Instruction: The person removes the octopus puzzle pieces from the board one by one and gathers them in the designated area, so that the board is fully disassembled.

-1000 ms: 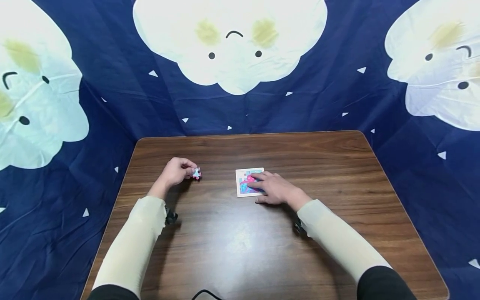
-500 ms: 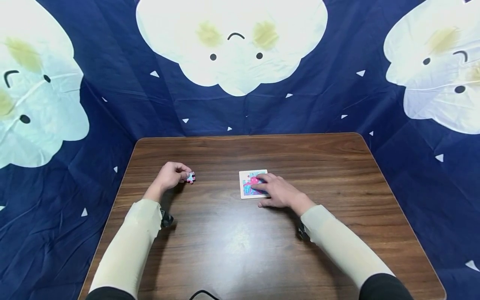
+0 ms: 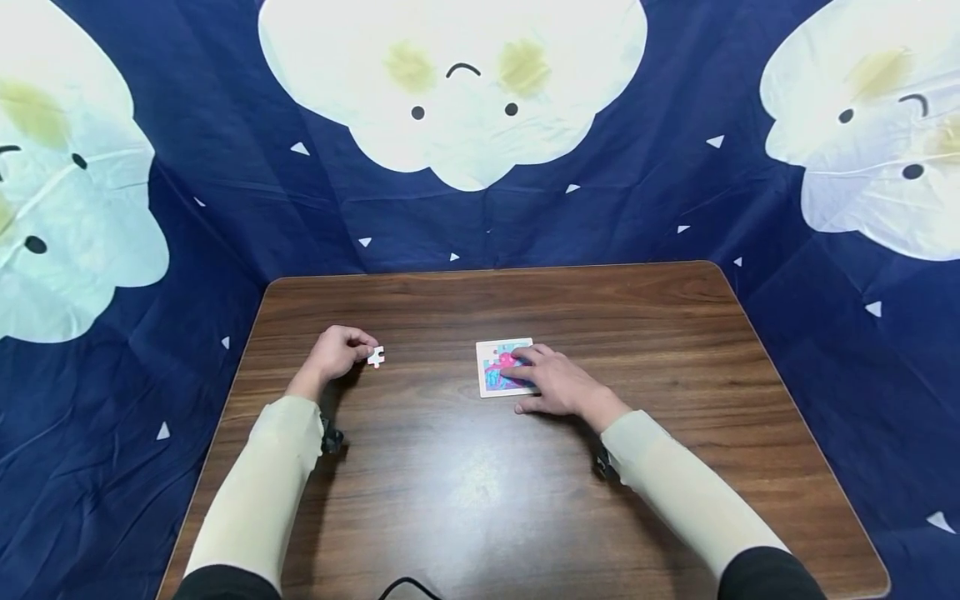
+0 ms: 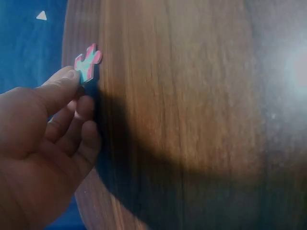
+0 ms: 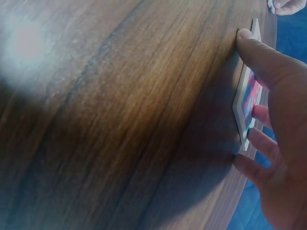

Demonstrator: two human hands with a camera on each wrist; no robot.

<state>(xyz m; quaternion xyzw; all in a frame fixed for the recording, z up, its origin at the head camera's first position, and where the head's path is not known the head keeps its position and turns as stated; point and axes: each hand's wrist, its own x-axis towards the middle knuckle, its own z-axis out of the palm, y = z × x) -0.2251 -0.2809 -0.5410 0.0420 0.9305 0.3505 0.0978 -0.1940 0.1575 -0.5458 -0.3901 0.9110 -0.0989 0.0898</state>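
Observation:
My left hand (image 3: 335, 353) pinches a small jigsaw piece (image 3: 377, 357) between thumb and fingers, above the left part of the table. In the head view the piece looks white; in the left wrist view the piece (image 4: 88, 64) shows a pink and teal face. My right hand (image 3: 556, 382) rests over the right side of a small framed jigsaw puzzle (image 3: 492, 382), fingers spread across its pink and blue picture. The thumb lies at the near edge of the puzzle's pale frame (image 5: 238, 108). A whitish patch shows at the picture's upper left; the hand hides its right part.
The brown wood-grain table (image 3: 450, 467) has rounded corners. Behind and beside it hangs a dark blue cloth (image 3: 420, 217) with white clouds and triangles. A black cable (image 3: 408, 581) lies at the near edge. Each wrist carries a small black device (image 3: 331, 437).
My left hand has moved a little left and nearer to me. The piece it pinches has turned from its coloured face to a white one in the head view. My right hand stays on the puzzle.

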